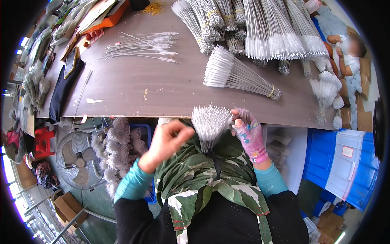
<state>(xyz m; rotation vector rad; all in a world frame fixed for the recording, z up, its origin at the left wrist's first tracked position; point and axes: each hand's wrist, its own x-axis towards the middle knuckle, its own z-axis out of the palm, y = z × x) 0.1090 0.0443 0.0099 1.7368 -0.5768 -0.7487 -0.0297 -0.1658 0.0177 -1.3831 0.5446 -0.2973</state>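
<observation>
A bundle of white-bristled wire brushes (211,122) stands upright between my knees at the table's front edge, bristle tips up, wire stems down in the folds of a camouflage apron (191,171). My left hand (168,140), bare and slightly blurred, is curled closed just left of the bundle; whether anything is in its fingers is hidden. On the bundle's right side is my right hand (248,136), in a pink patterned fingerless glove. Its thumb and fingertips are drawn together near the bristles, and what they hold is too small to make out.
Loose wire brushes (142,46) lie on the brown table (162,89). A banded brush bundle (239,75) rests nearer, with many more bundles (272,32) piled behind. A phone (71,63) lies at left. Below are a fan (80,160) and blue bins (341,158). Another person (349,55) sits far right.
</observation>
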